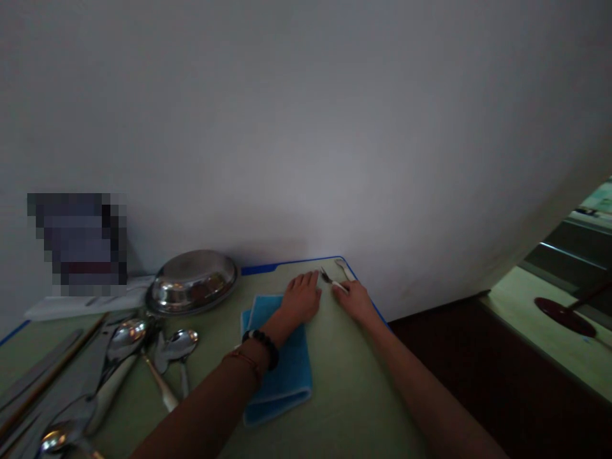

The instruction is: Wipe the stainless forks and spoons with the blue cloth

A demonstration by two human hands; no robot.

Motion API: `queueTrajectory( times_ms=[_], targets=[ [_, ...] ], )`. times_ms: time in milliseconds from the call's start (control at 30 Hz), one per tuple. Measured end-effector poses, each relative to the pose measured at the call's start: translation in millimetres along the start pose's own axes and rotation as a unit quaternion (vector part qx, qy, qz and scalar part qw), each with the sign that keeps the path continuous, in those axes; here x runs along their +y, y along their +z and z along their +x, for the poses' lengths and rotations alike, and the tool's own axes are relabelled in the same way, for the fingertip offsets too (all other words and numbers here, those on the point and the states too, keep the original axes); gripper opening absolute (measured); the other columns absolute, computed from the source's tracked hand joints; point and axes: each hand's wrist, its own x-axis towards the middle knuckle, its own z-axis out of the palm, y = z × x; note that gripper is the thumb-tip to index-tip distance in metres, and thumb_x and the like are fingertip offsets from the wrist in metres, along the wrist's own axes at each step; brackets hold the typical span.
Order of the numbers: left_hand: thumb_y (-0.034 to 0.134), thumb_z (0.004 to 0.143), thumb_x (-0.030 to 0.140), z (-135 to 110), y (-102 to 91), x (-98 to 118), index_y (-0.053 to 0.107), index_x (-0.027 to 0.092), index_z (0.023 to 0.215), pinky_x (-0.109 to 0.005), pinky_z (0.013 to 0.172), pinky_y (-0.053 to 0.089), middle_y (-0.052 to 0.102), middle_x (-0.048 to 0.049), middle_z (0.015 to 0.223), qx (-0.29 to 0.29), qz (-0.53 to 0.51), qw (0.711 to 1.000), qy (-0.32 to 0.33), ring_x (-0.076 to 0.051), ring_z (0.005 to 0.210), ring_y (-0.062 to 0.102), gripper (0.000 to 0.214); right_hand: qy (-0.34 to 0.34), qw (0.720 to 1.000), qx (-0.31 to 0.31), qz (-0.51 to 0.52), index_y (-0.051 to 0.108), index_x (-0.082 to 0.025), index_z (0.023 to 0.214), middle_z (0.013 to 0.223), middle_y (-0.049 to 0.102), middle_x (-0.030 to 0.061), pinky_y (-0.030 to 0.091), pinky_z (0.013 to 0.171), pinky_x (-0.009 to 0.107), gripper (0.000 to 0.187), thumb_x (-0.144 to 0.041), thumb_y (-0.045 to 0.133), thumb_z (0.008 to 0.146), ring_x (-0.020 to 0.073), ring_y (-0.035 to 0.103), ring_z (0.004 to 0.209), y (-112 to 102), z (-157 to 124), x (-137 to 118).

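My left hand (302, 297), with bracelets at the wrist, lies flat with its fingers stretched out over the far edge of a folded blue cloth (287, 363) and the table beside it. Close by on the right, my right hand (356, 301) is closed on the pale handle of a fork (329, 276), whose tines point toward my left hand. Just beyond my right hand, a piece of cutlery with a pale handle (345, 269) lies near the table's far right corner.
An upturned metal bowl (194, 280) sits against the wall. Several spoons, including a large one (127, 339), lie left with knives and a wooden stick (55, 376). A blurred-out object (81, 242) stands behind them. The blue table edge (368, 296) runs right, above a dark floor (440, 357).
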Motion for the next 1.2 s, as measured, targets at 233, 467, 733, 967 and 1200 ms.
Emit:
queueTrajectory(
  times_ms=[233, 467, 733, 967, 1200],
  targets=[
    [0.051, 0.086, 0.029, 20.5, 5.7, 1.8, 0.05, 0.015, 0.114, -0.042, 0.081, 0.047, 0.053, -0.0086, 0.115, -0.011, 0.013, 1.0, -0.019, -0.021, 0.097, 0.055, 0.032, -0.015, 0.999, 0.038, -0.001, 0.062, -0.015, 0.094, 0.092, 0.06, 0.0102, 0.044, 0.078, 0.037, 0.026, -0.033, 0.043, 0.087, 0.0213, 0.056, 0.088, -7.4, 2.8, 1.0],
    [0.031, 0.079, 0.065, 34.3, 17.2, 22.0, 0.041, 0.002, 0.125, -0.055, 0.1, 0.017, 0.048, -0.0247, 0.124, -0.051, 0.01, 0.997, -0.061, -0.037, 0.12, 0.035, 0.077, -0.043, 0.994, 0.097, 0.014, 0.059, -0.018, 0.111, 0.112, 0.053, 0.012, 0.035, 0.092, 0.037, 0.033, -0.031, 0.044, 0.085, 0.0228, 0.047, 0.104, -15.8, 33.0, 38.4],
    [0.027, 0.083, 0.06, 70.9, 46.2, 13.3, 0.034, 0.007, 0.131, -0.044, 0.103, 0.022, 0.04, -0.0183, 0.135, -0.084, -0.028, 0.996, -0.027, -0.029, 0.127, 0.03, 0.072, -0.041, 0.993, 0.101, 0.05, 0.061, -0.017, 0.112, 0.104, 0.06, 0.0107, 0.039, 0.087, 0.033, 0.034, -0.023, 0.04, 0.086, 0.0189, 0.054, 0.095, 11.3, 56.8, 65.0],
    [0.03, 0.083, 0.059, 80.7, 51.1, 8.6, 0.037, 0.01, 0.129, -0.042, 0.103, 0.022, 0.042, -0.0166, 0.133, -0.059, -0.043, 0.997, -0.025, -0.028, 0.122, 0.036, 0.067, -0.045, 0.992, 0.109, 0.054, 0.06, -0.014, 0.112, 0.105, 0.059, 0.0122, 0.039, 0.09, 0.034, 0.035, -0.026, 0.039, 0.087, 0.0209, 0.051, 0.099, 10.8, 55.3, 63.6],
    [0.022, 0.085, 0.058, 85.4, 60.2, 10.7, 0.034, 0.012, 0.133, -0.045, 0.105, 0.017, 0.037, -0.0117, 0.139, -0.065, -0.053, 0.996, -0.012, -0.027, 0.128, 0.028, 0.068, -0.028, 0.994, 0.08, 0.063, 0.052, -0.017, 0.112, 0.11, 0.055, 0.0076, 0.047, 0.079, 0.038, 0.029, -0.03, 0.048, 0.087, 0.0173, 0.057, 0.092, 15.3, 63.2, 64.1]
  ],
)
